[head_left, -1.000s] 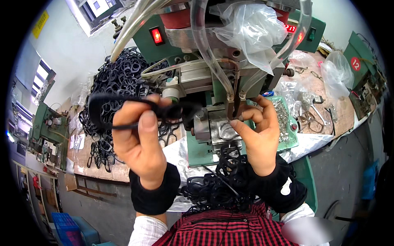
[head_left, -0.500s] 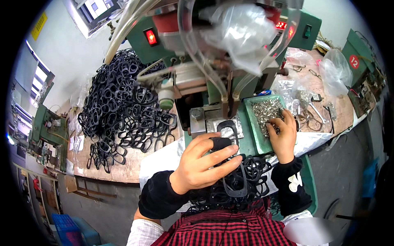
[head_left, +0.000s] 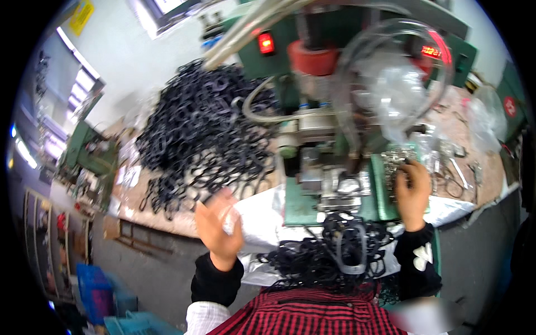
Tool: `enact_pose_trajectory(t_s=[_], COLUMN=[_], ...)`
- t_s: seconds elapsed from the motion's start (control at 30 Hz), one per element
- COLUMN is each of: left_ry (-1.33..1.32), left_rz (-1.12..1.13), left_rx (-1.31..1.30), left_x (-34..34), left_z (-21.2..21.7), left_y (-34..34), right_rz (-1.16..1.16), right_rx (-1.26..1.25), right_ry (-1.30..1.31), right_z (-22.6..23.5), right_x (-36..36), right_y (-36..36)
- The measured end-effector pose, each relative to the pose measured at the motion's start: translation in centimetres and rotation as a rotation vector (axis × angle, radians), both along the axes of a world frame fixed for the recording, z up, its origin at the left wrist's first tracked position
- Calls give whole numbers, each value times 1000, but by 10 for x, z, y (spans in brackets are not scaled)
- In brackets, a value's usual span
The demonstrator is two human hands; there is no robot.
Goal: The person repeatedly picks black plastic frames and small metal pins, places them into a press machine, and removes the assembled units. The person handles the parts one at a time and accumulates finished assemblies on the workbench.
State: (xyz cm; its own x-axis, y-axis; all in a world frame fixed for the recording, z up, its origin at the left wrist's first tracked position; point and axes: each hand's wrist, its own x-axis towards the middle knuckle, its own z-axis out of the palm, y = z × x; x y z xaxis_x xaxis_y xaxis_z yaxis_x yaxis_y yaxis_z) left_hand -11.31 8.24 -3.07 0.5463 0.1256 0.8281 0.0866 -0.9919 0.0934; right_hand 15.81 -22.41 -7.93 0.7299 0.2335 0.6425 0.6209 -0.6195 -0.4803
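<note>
My left hand (head_left: 219, 228) is raised over the front edge of the bench, fingers spread and blurred by motion. Nothing shows in its grasp, and the large heap of dark eyeglass frames (head_left: 201, 120) is nearest to it. My right hand (head_left: 414, 194) reaches into a green tray (head_left: 382, 192) of small shiny metal parts (head_left: 392, 162), its fingers bent down among them. What the fingertips pinch, if anything, is hidden. Between my arms lies a second pile of dark eyeglass frames (head_left: 301, 254), with a greyish frame (head_left: 363, 254) on top. Behind it is the machine's metal fixture (head_left: 346, 187).
A green bench machine with a red-lit switch (head_left: 266, 43) and looping clear hoses (head_left: 340, 84) stands ahead. A clear plastic bag (head_left: 391, 89) hangs from it. On the right, a wrench (head_left: 460, 172) and loose wire pieces lie beside plastic bags (head_left: 484, 125).
My left hand has left the frame at the fixture and moved left toward the big heap, its fingers spreading. My right hand stays in the tray. The whole view has shifted.
</note>
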Motion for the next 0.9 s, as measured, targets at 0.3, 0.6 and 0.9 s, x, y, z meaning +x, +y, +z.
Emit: enact_pose_trajectory(t_s=[0.3, 0.6, 0.9], left_ry=[103, 267, -231], left_rz=[401, 438, -142], left_rx=[-128, -131, -1106], left_x=[35, 83, 105], left_z=[3, -62, -46], left_y=[121, 141, 76], right_rz=[84, -51, 402], right_rx=[236, 222, 490], right_ry=[209, 207, 212], right_z=[5, 9, 81], right_x=[8, -37, -51], right_y=[10, -46, 47])
